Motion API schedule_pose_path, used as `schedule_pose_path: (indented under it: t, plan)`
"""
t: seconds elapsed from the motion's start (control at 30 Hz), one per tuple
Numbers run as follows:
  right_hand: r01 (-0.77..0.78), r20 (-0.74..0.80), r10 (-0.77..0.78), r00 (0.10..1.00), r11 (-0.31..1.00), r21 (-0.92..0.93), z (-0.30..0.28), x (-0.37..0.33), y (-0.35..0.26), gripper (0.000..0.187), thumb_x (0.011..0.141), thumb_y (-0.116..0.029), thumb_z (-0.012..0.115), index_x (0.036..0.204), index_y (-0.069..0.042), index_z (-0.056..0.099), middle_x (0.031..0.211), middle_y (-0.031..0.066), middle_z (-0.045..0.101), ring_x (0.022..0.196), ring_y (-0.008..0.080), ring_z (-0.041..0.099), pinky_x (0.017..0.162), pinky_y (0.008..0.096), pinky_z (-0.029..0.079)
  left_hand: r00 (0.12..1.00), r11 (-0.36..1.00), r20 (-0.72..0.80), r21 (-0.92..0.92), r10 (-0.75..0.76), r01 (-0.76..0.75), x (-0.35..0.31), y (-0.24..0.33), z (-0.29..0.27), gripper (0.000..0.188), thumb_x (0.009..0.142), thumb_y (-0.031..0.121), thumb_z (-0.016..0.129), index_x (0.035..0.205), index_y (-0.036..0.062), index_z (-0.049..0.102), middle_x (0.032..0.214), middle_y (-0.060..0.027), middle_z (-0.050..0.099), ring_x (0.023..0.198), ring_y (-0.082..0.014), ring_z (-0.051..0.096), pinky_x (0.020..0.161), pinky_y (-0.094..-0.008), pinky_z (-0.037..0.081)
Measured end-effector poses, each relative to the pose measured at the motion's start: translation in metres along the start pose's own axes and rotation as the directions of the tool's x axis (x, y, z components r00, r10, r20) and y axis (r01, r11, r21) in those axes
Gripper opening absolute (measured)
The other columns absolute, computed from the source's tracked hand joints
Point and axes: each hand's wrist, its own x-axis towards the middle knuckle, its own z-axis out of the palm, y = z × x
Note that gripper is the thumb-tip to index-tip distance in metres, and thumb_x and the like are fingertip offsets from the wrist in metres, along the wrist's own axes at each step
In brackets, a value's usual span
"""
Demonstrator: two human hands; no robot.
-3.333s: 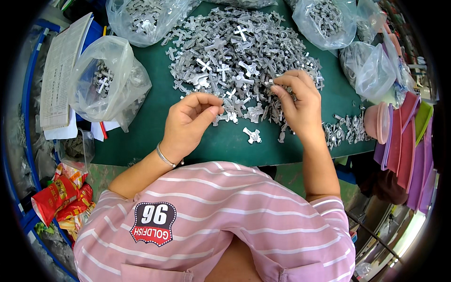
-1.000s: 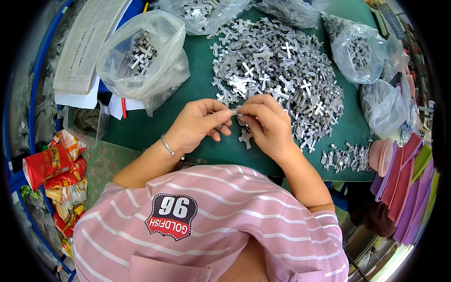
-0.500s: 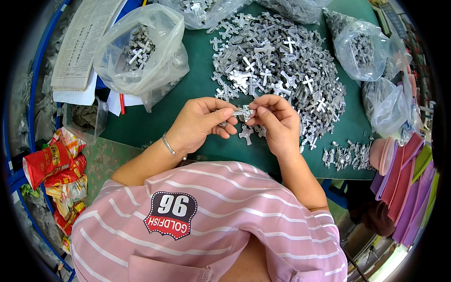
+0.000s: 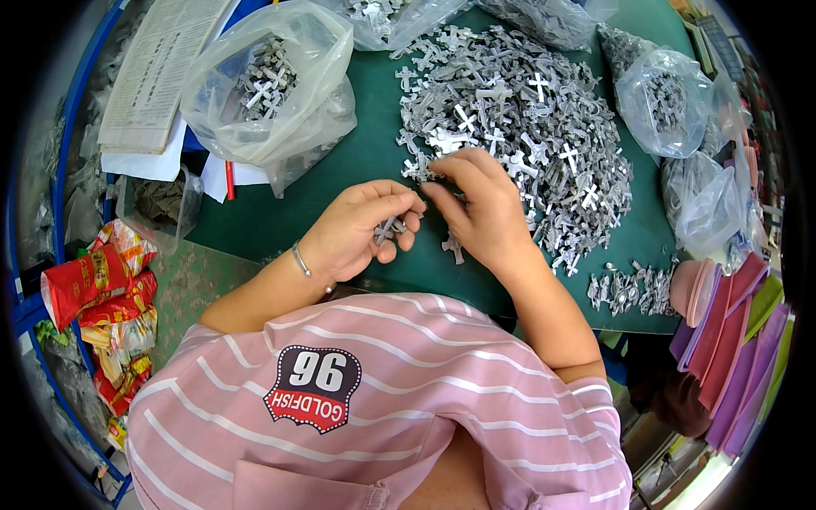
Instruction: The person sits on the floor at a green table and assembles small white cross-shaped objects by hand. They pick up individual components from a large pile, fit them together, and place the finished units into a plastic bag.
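Observation:
My left hand [image 4: 359, 228] is closed around several small grey metal crosses [image 4: 389, 228], which show between its curled fingers. My right hand [image 4: 480, 206] reaches to the near-left edge of a large heap of similar crosses [image 4: 518, 127]. Its thumb and forefinger are apart, close to a few crosses [image 4: 417, 167] at the heap's edge; the other fingertips are partly hidden. One loose cross [image 4: 454, 247] lies on the green table [image 4: 374, 127] beside the right hand.
Open plastic bags of crosses stand at the left [image 4: 268, 102] and right [image 4: 663, 102]. A row of small metal pieces [image 4: 631, 287] lies at the near right, beside pink bins [image 4: 693, 289]. A clear tub [image 4: 161, 208], a red pen [image 4: 229, 180] and printed sheets [image 4: 157, 85] are at the left.
Both hands were together on a cross; now they are apart. The right hand has moved to the heap's edge, while the left has drawn its crosses into the palm.

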Motion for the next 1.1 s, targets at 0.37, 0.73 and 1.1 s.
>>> schedule_pose_path:
  t: [0.37,0.73,1.1]
  plan:
    - [-0.322,0.115,0.302,0.946,0.841,0.435,-0.006,-0.014,-0.002,0.028,0.069,0.006,0.066,0.095,-0.001,0.056,0.091,0.008,0.059,0.075,0.0151,0.06,0.061,0.024,0.05,0.986,0.991,-0.133,0.098,0.1,-0.087,-0.001,0.007,0.003,0.019,0.087,0.016,0.056,0.098,0.0009,0.054,0.08,-0.0049,0.057,0.066,-0.0115,0.057,0.048,-0.0193,0.043]
    - [0.128,0.048,-0.143,0.988,0.962,0.241,-0.016,-0.015,-0.021,0.023,0.067,0.012,0.056,0.087,0.001,0.058,0.088,0.0137,0.059,0.076,0.0293,0.059,0.067,0.0339,0.048,0.996,0.982,-0.019,-0.173,-0.085,0.08,0.0,0.005,0.012,0.018,0.091,0.018,0.049,0.093,0.0014,0.055,0.08,-0.0071,0.059,0.073,-0.0156,0.062,0.053,-0.0249,0.053]
    - [-0.051,0.018,0.063,0.998,0.92,-0.388,0.01,-0.004,0.006,0.008,0.069,-0.01,0.066,0.072,-0.005,0.061,0.07,0.0072,0.053,0.066,0.0262,0.054,0.058,0.0365,0.043,0.985,0.995,-0.146,-0.016,0.093,-0.096,-0.004,0.0,-0.005,0.013,0.087,0.015,0.056,0.091,0.0033,0.053,0.079,-0.0069,0.058,0.066,-0.014,0.059,0.046,-0.0212,0.047]
